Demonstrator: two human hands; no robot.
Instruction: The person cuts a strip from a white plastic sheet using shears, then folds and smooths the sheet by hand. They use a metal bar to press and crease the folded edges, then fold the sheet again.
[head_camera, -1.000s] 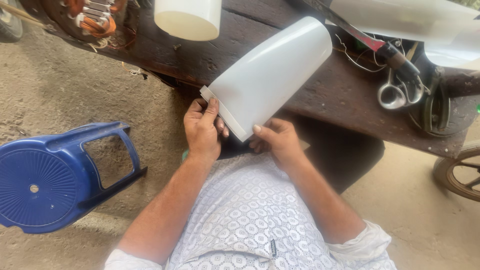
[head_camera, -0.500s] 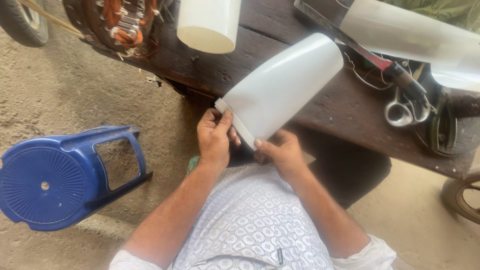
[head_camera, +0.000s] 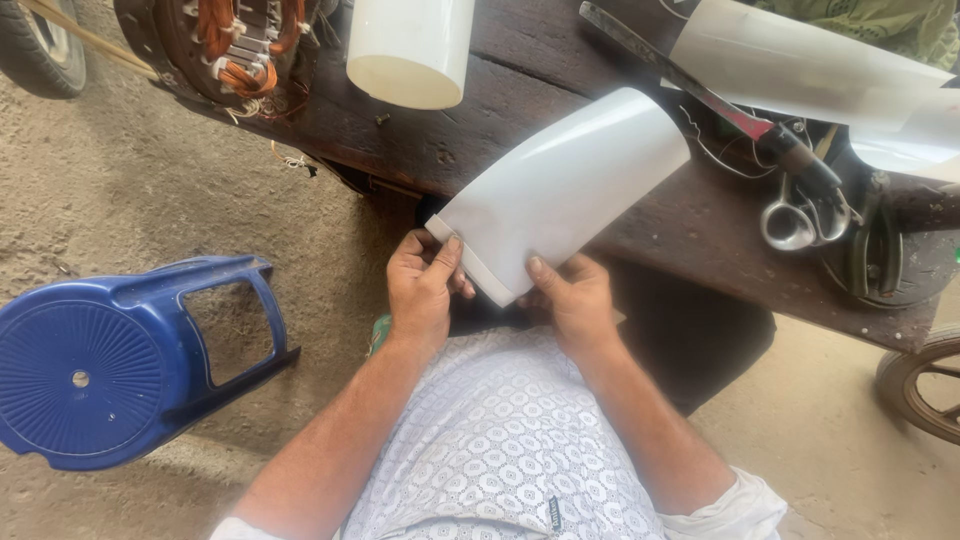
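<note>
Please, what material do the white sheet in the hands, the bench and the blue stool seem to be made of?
White sheet: probably thin plastic film or coated paper; smooth, slightly glossy, it bends in a curve without creasing.
Bench: dark, worn wood, with visible grain and cracks.
Blue stool: moulded plastic, ribbed, dusty.

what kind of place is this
Probably a small motor-repair workshop, open-air or shed-like. A stator with copper windings sits on a rough wooden bench beside scissors, over a dirt floor. Both hands hold a white sheet.
</note>
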